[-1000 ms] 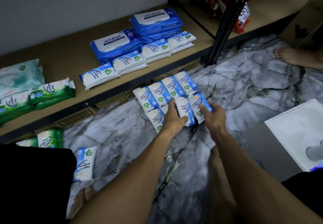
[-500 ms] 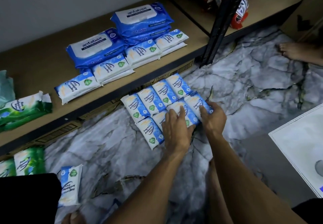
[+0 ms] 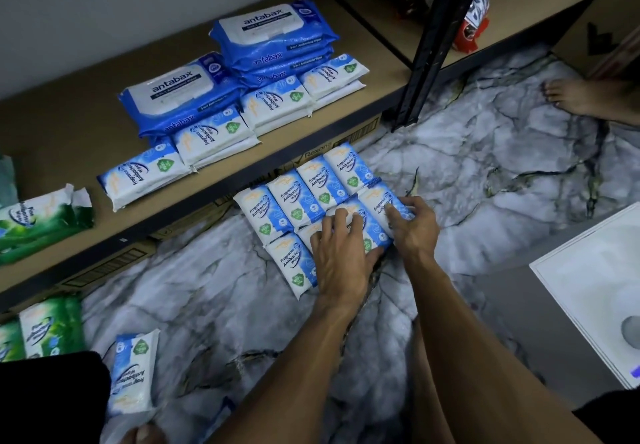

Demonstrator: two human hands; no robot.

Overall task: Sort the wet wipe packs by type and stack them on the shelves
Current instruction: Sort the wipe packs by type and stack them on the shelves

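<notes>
**Blue-and-white wipe packs: floor lot beside the shelf**

Small blue packs (image 3: 298, 198), "Fragrance Free Antibacterial Wipes", lie flat on the marble-patterned floor (image 3: 485, 173) in two close rows just in front of the shelf (image 3: 69, 125), edges touching; back row of four, front row partly hidden under the hands.

Left hand (image 3: 341, 256): laid palm-down over the middle of the front row, fingers spread and fairly straight, pressing on the packs, thumb along a near edge.

Right hand (image 3: 412, 225): fingers bent, pinching the right corner of the end pack (image 3: 381, 201), the last of the front row.

Shelf stock, right to left:
- large antabax packs (image 3: 273, 35), dark blue, one pile of three at the back and a lower pile (image 3: 180, 94) to its left;
- shelf row (image 3: 273, 101) of small blue-and-white packs along the front edge, four piles side by side; three are two packs high, the leftmost seemingly single;
- green pine packs (image 3: 38, 222) at the far left, one with a torn end.

Floor, other items: loose blue pack (image 3: 133, 374) lying apart at lower left; green floor packs (image 3: 48, 326) beside it, near the shelf edge.

Surroundings: flattened cardboard (image 3: 329, 154) under the shelf; black upright post (image 3: 433, 42) at its right end; red bags (image 3: 471, 28) on the next shelf; white board (image 3: 595, 288) at far right; a bare foot (image 3: 581, 97) at upper right.
</notes>
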